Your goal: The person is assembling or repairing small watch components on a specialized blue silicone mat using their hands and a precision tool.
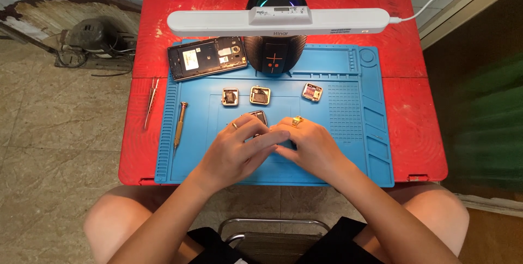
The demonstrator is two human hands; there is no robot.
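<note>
Blue rubber mat (pixel 348 155) covers most of a red table (pixel 408 95), and both hands meet at its middle over a small dark watch body (pixel 258 117). Most of that watch body is hidden: only its far edge shows above the knuckles, so how it is gripped is hard to make out. The left hand (pixel 234 152) curls its fingers across toward the right hand (pixel 310 147), and the fingertips of both overlap just below the dark piece. Both hands look closed around something small between them, but I cannot tell exactly what each one pinches. A ring sits on each hand.

Beyond the hands, 3 small square watch cases (pixel 260 95) lie in a row on the mat, apart from each other. An opened phone (pixel 207 58) rests at the mat's far left corner, beside a round dark speaker (pixel 274 57). A white lamp bar (pixel 278 21) crosses above it. A screwdriver (pixel 179 125) lies left of the hands, with tweezers (pixel 151 103) farther left on the table.
</note>
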